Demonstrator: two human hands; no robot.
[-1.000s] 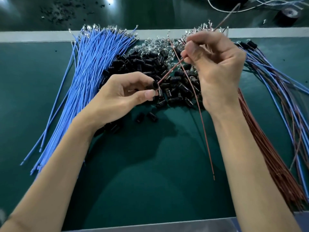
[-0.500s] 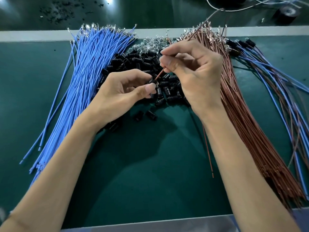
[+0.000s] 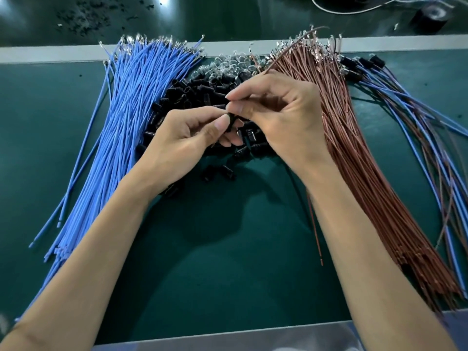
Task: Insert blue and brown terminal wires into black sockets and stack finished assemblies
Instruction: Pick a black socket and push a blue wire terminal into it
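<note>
Above a loose heap of black sockets (image 3: 197, 92), the two hands meet. The left hand (image 3: 192, 138) pinches a single black socket (image 3: 231, 118) between thumb and forefinger. The right hand (image 3: 281, 115) has its thumb and forefinger closed on the end of a brown wire (image 3: 315, 229) right at that socket, with the other fingers curled. The wire's free length passes under the right wrist and lies on the mat, its tip well short of the near edge. Whether the terminal is seated in the socket cannot be told, since the fingertips hide it. A fanned bundle of blue wires (image 3: 121, 127) lies to the left of the heap, terminals pointing away from the person. A matching bundle of brown wires (image 3: 359, 153) lies to the right. Beyond the brown bundle, at the far right, the finished assemblies (image 3: 417, 127) are laid together, blue and brown leads running from black sockets. Behind the socket heap sits a small pile of clear, shiny parts (image 3: 228, 63), too small to identify. Everything rests on a dark green mat covering the tabletop (image 3: 228, 274), which has a pale strip (image 3: 50, 54) along its far side and a grey edge (image 3: 228, 338) nearest the person. On the dark surface past the strip lie scattered black crumbs (image 3: 83, 16), a thin white cable (image 3: 354, 11) and a dark roll of tape (image 3: 430, 17).
</note>
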